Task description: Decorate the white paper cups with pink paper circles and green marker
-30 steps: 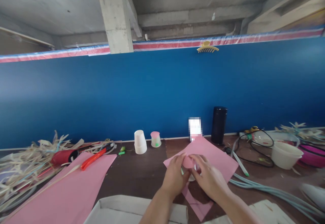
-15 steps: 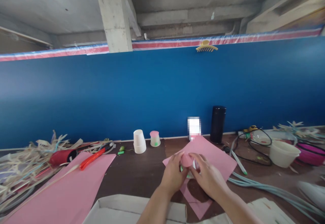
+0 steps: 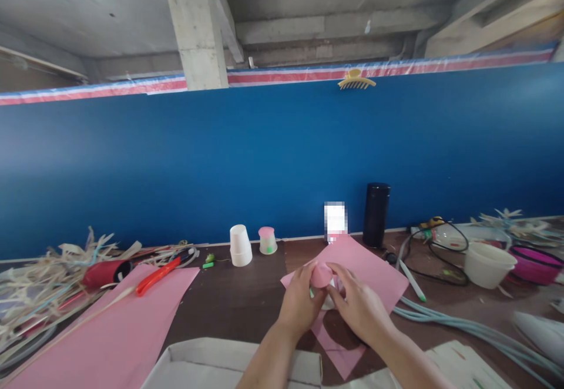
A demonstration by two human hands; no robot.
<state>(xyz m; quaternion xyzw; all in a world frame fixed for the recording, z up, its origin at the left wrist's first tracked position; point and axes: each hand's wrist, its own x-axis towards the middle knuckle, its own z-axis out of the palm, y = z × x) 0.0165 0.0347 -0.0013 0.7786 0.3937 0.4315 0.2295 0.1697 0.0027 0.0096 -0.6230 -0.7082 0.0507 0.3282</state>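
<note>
Between my two hands is a small pale paper cup (image 3: pixel 329 302), mostly hidden by fingers, with a round pink paper disc (image 3: pixel 322 275) on its top. My left hand (image 3: pixel 300 296) grips the disc and cup from the left. Opposite it, my right hand (image 3: pixel 359 299) closes on them from the right, fingertips at the disc's edge. Beneath the hands lies a pink paper sheet (image 3: pixel 374 271) with a cut-out showing dark table. Farther back, a similar upturned cup (image 3: pixel 267 244) bears a pink disc, beside a stack of white paper cups (image 3: pixel 240 247).
Left are another pink sheet (image 3: pixel 106 330), an orange-red handled tool (image 3: pixel 158 275) and tangled strips (image 3: pixel 44 295). A black bottle (image 3: pixel 376 215) stands behind my hands. To the right are a white bowl (image 3: pixel 488 265), a magenta container (image 3: pixel 535 264) and bluish strands (image 3: pixel 467 324). A cardboard tray (image 3: pixel 207 351) lies in front.
Both hands stay around the cup and pink disc, with only slight finger movement. The disc's near edge appears tilted a little more. The whole view has shifted slightly.
</note>
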